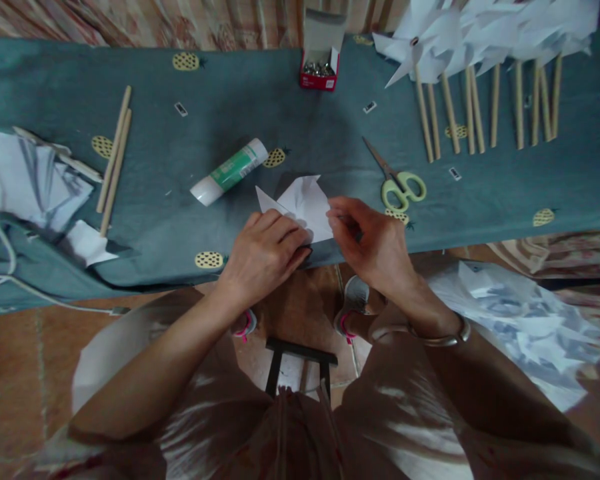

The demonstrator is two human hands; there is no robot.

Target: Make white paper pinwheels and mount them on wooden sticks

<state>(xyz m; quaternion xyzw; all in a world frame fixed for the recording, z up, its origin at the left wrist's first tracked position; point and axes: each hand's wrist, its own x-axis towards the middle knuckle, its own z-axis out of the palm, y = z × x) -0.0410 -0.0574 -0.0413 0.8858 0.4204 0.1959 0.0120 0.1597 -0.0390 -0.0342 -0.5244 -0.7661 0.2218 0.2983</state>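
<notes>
A white paper pinwheel (pixel 305 200), with pointed folded blades, lies at the table's front edge between my hands. My left hand (pixel 267 250) is closed over its left and lower part, fingers pressed on the paper. At the right corner, my right hand (pixel 367 237) pinches the paper between thumb and fingertips. The pinwheel's centre is partly covered by my left fingers. Just beyond it to the left lies a glue stick (pixel 233 170) with a green label. Scissors (pixel 399 185) with light green handles rest to the right of my right hand.
Finished paper pinwheels (pixel 490 40) on wooden sticks (pixel 495 107) lie at the back right. A red box of metal pins (pixel 320 70) stands at the back. Loose sticks (pixel 115 153), paper sheets (pixel 35 180) and a white cable (pixel 5 233) are at left. A bag of paper scraps (pixel 520 320) sits below right.
</notes>
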